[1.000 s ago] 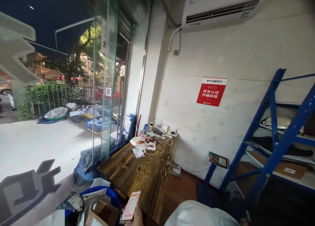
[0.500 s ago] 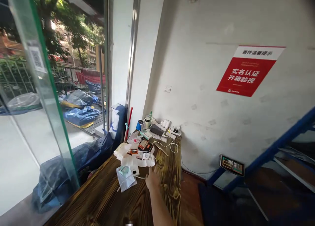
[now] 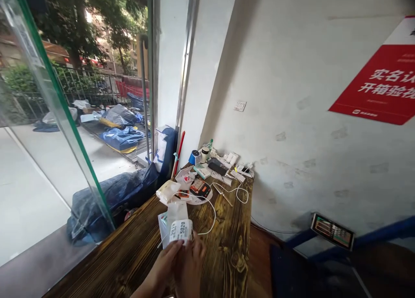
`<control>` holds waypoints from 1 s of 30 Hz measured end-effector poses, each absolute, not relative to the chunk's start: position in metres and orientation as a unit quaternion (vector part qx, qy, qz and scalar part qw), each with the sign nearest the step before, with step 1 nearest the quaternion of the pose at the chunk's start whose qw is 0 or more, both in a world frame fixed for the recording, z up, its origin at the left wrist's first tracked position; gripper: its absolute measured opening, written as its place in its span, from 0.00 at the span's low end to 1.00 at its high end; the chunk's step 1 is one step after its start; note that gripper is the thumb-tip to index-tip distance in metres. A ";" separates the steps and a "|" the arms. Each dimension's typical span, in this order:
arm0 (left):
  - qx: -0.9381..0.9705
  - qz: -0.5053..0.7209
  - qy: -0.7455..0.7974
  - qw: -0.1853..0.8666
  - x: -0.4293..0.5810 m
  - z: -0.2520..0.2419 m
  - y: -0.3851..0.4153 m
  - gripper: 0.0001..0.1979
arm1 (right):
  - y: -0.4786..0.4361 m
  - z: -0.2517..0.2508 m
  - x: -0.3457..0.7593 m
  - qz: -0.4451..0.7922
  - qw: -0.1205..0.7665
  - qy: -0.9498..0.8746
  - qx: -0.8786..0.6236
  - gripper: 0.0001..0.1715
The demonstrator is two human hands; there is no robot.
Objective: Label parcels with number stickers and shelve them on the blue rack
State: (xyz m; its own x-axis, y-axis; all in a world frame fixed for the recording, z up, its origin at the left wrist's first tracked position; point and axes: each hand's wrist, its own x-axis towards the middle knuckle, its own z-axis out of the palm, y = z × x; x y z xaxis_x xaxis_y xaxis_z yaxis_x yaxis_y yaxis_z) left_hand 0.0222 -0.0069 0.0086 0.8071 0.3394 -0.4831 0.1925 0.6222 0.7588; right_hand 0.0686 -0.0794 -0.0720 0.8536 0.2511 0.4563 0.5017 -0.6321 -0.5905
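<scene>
Both of my hands meet low in the head view over a dark wooden table [image 3: 139, 259]. My left hand [image 3: 164, 263] and my right hand [image 3: 191, 261] pinch a small white label strip [image 3: 180, 230] printed with the number 5020. The strip stands upright just above my fingertips. Behind it lie a white pouch [image 3: 177, 212] and a white cable [image 3: 212, 216] looping across the wood.
Small items crowd the table's far end: a padded white packet [image 3: 167, 191], an orange-black device [image 3: 199, 187], a black phone [image 3: 217, 168], cups and bottles [image 3: 204, 153]. A glass pane [image 3: 61, 129] stands left, blue sacks [image 3: 129, 190] below it. A scale display [image 3: 332, 231] and a red poster [image 3: 384, 86] are right.
The view has moved closer to the table. My right hand reached to the label strip by the pouch, and now both hands hold it lifted off the table.
</scene>
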 end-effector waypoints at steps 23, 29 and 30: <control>0.558 0.092 0.170 0.807 -0.104 0.136 0.029 0.31 | -0.082 0.080 -0.052 0.188 0.843 -0.100 -0.494 0.23; 0.580 0.065 0.215 0.783 -0.121 0.138 0.040 0.27 | -0.090 0.086 -0.064 0.171 0.818 -0.188 -0.516 0.26; 0.585 0.054 0.208 0.782 -0.122 0.140 0.040 0.29 | -0.092 0.089 -0.063 0.168 0.803 -0.208 -0.532 0.25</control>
